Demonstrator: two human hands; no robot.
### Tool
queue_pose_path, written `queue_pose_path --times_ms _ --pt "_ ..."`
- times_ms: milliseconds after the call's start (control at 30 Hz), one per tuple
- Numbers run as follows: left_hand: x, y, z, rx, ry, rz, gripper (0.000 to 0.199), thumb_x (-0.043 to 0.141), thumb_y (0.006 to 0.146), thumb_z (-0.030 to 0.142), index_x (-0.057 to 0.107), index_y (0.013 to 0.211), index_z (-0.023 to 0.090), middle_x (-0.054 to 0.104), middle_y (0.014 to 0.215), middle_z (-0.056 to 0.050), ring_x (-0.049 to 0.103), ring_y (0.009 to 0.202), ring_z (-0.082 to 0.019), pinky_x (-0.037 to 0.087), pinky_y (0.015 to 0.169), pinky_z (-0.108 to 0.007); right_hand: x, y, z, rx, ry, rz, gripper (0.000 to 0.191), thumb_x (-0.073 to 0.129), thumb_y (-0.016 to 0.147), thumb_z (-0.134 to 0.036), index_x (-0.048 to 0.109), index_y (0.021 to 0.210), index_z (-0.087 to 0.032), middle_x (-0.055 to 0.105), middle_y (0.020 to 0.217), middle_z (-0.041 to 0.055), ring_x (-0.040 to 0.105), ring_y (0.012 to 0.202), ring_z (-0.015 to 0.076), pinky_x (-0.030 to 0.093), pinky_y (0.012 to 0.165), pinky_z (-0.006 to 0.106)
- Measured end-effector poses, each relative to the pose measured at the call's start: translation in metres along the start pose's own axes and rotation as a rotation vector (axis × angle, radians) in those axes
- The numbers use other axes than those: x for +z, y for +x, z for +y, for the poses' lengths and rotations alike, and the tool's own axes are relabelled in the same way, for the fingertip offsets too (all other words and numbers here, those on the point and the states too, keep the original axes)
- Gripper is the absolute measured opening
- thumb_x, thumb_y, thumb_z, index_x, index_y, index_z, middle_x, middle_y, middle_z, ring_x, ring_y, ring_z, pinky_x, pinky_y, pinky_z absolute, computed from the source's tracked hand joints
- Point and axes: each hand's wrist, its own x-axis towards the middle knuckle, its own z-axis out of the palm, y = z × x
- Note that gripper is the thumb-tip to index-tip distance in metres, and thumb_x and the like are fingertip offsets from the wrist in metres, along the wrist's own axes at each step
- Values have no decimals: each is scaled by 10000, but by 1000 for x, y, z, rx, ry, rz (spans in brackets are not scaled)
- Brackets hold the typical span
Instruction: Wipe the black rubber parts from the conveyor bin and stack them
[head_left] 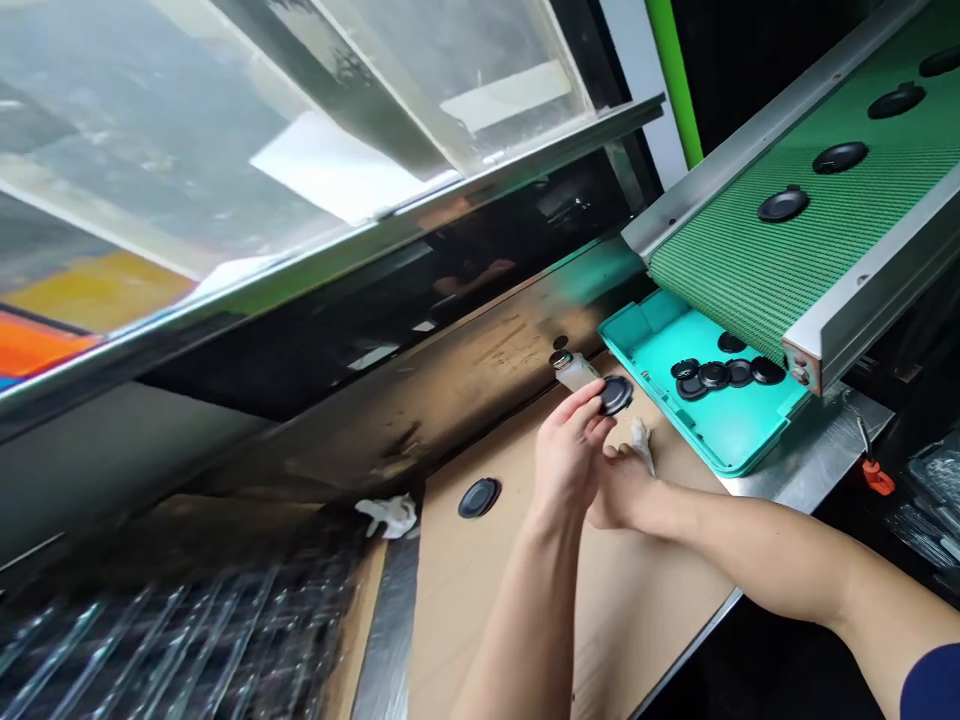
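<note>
Clear vial [576, 372], neck pointing up-left

My inventory from here, as far as I can read it:

Disc [616, 395]: black plastic or rubber, smooth, with a slight sheen.
Bottle [574, 372]: translucent pale plastic, dull.
Belt [847, 240]: green synthetic, finely ribbed, matt.
Rails [874, 285]: pale aluminium, smooth, satin.
Tray [750, 425]: teal plastic, smooth, glossy.
Sheet [600, 610]: brown cardboard, matt, scuffed in places.
Plate [802, 470]: stainless steel, brushed, lightly reflective.
Rag [386, 516]: white cloth, soft, crumpled.
</note>
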Motion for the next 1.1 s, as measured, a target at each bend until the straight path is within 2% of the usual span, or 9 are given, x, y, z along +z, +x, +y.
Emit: queue_pose_path --times_ms 100,167,233,300,433,600,900,1000,1100 --pt "-78 -8 -16 -8 8 133 450 898 572 260 759 981 136 738 985 -71 643 753 -103 500 652 -203 7 8 -2 -48 -109 -47 307 632 931 -363 714 1090 -114 710 1076 165 647 1061 315 499 936 457" --pt "-118 -11 -34 -1 55 224 467 904 559 317 748 961 140 735 976 -64 617 691 -95 482 611 -214 8 8 -1 -77 -131 -30 315 600 948 -407 714 1096 -153 699 1132 156 624 1107 304 477 948 437" --pt "-144 -13 -51 6 130 286 483 889 581 386 742 972 144 737 978 -61 590 631 -92 479 597 -238 7 7 0 -71 -141 -18 313 584 965 -428 708 1083 -166 689 1146 142 602 1128 290 459 950 415" --pt "-159 -16 -63 25 205 295 486 861 626 441 744 993 145 747 1001 -73 624 678 -125 519 670 -278 6 5 0 -55 -156 -27 297 574 982 -427 703 1071 -174 682 1133 126 590 1117 277 445 942 400" --pt "-166 -22 -71 76 279 267 427 795 733 470 760 1018 154 762 1051 -105 694 976 -231 545 903 -353 3 3 -4 -36 -162 -73 288 579 992 -437 701 1090 -195 670 1111 102 578 1079 260 422 926 388" --pt "-161 -28 -66 62 274 304 391 771 764 448 758 1024 156 763 1047 -108 700 996 -242 553 921 -370 3 5 -5 -26 -145 -92 298 604 986 -435 692 1153 -205 658 1145 97 558 1093 259 398 942 393" --pt "-155 -34 -64 32 97 213 618 908 604 294 672 1162 166 724 1209 -145 694 1128 -256 525 1036 -400 6 4 -3 -51 -182 -73 276 611 973 -415 700 1136 -211 665 1107 88 566 1085 256 398 939 386" --pt "-155 -32 -64 13 79 129 714 906 581 281 643 1233 156 704 1220 -146 707 1053 -231 546 980 -376 5 4 -2 -58 -211 -68 279 612 971 -425 711 1116 -209 672 1105 87 580 1084 255 406 937 385" --pt "-155 -30 -65 16 204 86 737 892 600 307 654 1281 160 706 1073 -100 686 773 -159 563 789 -314 -2 4 -2 -77 -203 -86 296 603 977 -465 733 1076 -219 688 1074 76 591 1080 250 416 942 385"
